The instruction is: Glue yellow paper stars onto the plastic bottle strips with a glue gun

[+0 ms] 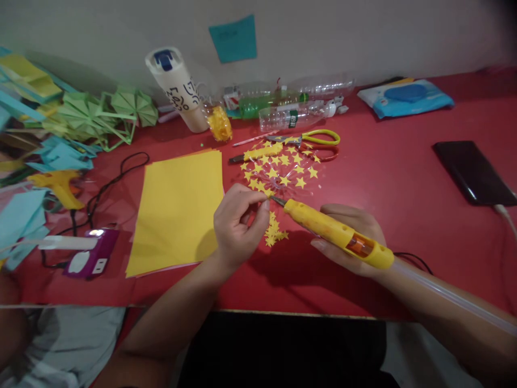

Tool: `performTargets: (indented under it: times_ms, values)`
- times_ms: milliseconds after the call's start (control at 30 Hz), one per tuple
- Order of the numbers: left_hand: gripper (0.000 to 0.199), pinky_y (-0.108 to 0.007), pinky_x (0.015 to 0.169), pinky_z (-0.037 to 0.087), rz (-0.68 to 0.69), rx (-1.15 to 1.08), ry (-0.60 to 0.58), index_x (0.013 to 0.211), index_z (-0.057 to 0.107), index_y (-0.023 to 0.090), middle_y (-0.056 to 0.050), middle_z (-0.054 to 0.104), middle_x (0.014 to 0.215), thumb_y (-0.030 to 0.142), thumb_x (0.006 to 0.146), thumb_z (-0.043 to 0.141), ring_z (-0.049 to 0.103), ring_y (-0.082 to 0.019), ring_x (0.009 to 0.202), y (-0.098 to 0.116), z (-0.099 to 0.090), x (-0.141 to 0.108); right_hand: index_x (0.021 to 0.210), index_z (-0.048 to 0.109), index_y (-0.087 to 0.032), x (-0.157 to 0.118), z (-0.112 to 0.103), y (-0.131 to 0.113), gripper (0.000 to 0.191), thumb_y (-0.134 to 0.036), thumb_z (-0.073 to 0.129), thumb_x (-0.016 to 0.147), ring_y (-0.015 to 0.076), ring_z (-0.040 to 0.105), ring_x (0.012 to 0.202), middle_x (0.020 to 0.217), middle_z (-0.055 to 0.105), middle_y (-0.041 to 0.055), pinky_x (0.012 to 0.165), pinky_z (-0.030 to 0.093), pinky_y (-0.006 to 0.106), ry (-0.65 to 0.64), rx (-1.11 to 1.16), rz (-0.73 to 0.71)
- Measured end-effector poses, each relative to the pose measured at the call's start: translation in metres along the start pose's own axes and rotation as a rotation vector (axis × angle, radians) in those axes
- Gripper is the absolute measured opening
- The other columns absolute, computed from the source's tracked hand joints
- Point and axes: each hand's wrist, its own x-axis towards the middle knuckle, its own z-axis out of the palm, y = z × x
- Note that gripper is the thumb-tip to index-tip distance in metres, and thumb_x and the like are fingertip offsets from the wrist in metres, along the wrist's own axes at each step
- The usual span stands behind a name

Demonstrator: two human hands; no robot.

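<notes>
My right hand (355, 231) is wrapped round a yellow glue gun (331, 226) with a clear glue stick trailing from its back. The metal tip points left and meets the fingertips of my left hand (242, 221). Those fingers are pinched together on a small yellow piece, mostly hidden, that looks like a star. Behind the hands, yellow paper stars (284, 181) lie spread over a clear plastic piece. A small pile of yellow stars (274, 231) rests on the red table between my hands.
Yellow paper sheets (177, 210) lie at left. Scissors (321, 138), a cutter (254, 155), plastic bottles (278, 110) and a tumbler (177, 89) are behind. A phone (474, 172) and wipes (406, 97) are at right. Another glue gun (58, 186) and a purple power strip (91, 252) sit at left.
</notes>
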Motion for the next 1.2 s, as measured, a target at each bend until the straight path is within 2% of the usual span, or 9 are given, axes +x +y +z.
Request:
performTargets:
  times_ms: [467, 800, 1000, 1100, 1200]
  values:
    - [0.016, -0.026, 0.050, 0.033, -0.013, 0.016, 0.000, 0.076, 0.059, 0.021, 0.003, 0.048, 0.063, 0.007, 0.083, 0.057, 0.042, -0.009, 0.056, 0.0007, -0.0002, -0.0001, 0.062, 0.040, -0.022, 0.0008, -0.0008, -0.0024, 0.033, -0.032, 0.053, 0.091, 0.0110, 0.041, 0.049, 0.055, 0.041, -0.0024, 0.048, 0.032, 0.027, -0.022, 0.064, 0.090]
    - [0.016, -0.025, 0.051, 0.034, -0.019, -0.009, -0.003, 0.077, 0.059, 0.021, 0.004, 0.046, 0.063, 0.006, 0.083, 0.057, 0.041, -0.008, 0.056, 0.0002, -0.0004, -0.0001, 0.063, 0.039, -0.023, 0.0018, 0.0001, -0.0025, 0.031, -0.028, 0.053, 0.090, 0.0104, 0.038, 0.049, 0.054, 0.038, -0.0038, 0.046, 0.031, 0.026, 0.010, 0.052, 0.032]
    - [0.015, -0.024, 0.050, 0.034, 0.023, 0.011, 0.016, 0.077, 0.061, 0.021, 0.003, 0.051, 0.066, 0.007, 0.082, 0.058, 0.043, -0.008, 0.056, 0.0002, -0.0021, 0.0008, 0.062, 0.038, -0.023, 0.0048, -0.0031, -0.0047, 0.032, -0.025, 0.056, 0.087, 0.0097, 0.038, 0.046, 0.055, 0.037, -0.0043, 0.042, 0.031, 0.026, 0.024, 0.065, 0.086]
    - [0.013, -0.024, 0.049, 0.035, -0.160, -0.148, -0.011, 0.072, 0.061, 0.021, 0.002, 0.053, 0.065, 0.010, 0.080, 0.058, 0.045, -0.009, 0.057, 0.0009, -0.0014, 0.0019, 0.066, 0.042, -0.023, 0.0043, -0.0031, -0.0051, 0.025, -0.022, 0.059, 0.084, 0.0112, 0.044, 0.049, 0.058, 0.043, -0.0035, 0.044, 0.035, 0.026, 0.133, 0.086, 0.192]
    - [0.007, -0.023, 0.042, 0.029, -0.527, -0.473, -0.141, 0.068, 0.060, 0.021, 0.004, 0.049, 0.058, 0.016, 0.074, 0.060, 0.039, -0.007, 0.048, 0.0021, 0.0017, 0.0037, 0.074, 0.049, -0.025, 0.0018, 0.0019, -0.0017, 0.015, -0.024, 0.063, 0.080, 0.0142, 0.056, 0.062, 0.070, 0.052, -0.0018, 0.053, 0.046, 0.028, 0.268, 0.087, 0.232]
